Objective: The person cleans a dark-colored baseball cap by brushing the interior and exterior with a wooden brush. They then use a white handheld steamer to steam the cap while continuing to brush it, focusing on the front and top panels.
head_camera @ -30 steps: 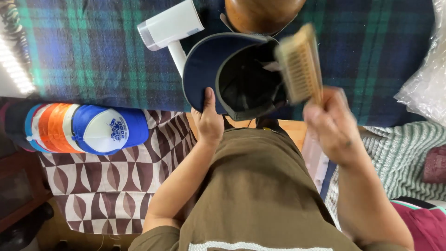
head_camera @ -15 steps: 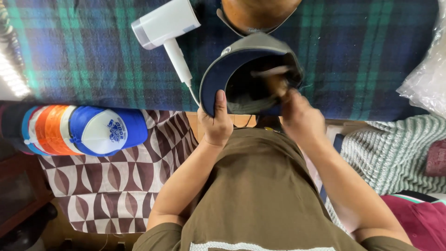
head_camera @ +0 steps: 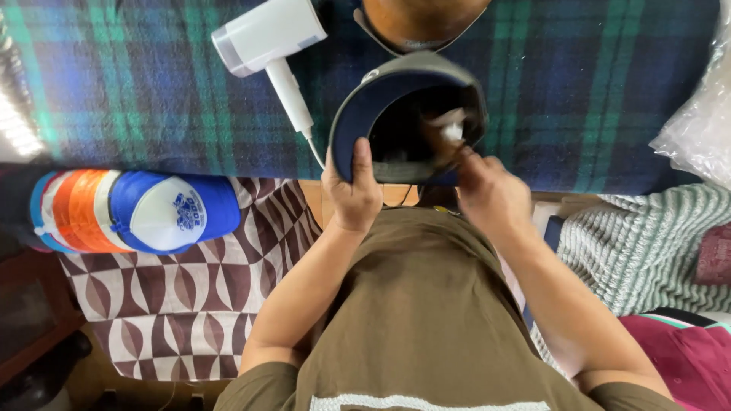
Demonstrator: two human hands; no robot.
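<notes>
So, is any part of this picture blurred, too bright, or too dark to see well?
Head view: the right hand and the brush tip inside the dark navy cap are motion-blurred; the cap's hollow is deep in shadow; a bright glare streak burns out the left edge; the white hair dryer and the left hand look sharp.

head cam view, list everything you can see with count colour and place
cap: 1, navy with dark inside, held up at centre
brush: 1, wooden, partly hidden inside the cap
hair dryer: 1, white, on the blanket, upper left
plaid blanket: 1, blue and green, across the top
stacked caps: several, blue, white and orange, left
brown cap: 1, top centre
patterned cloth: 1, brown and white, lower left
left hand: grips the cap's brim
right hand: holds the brush in the cap
</notes>
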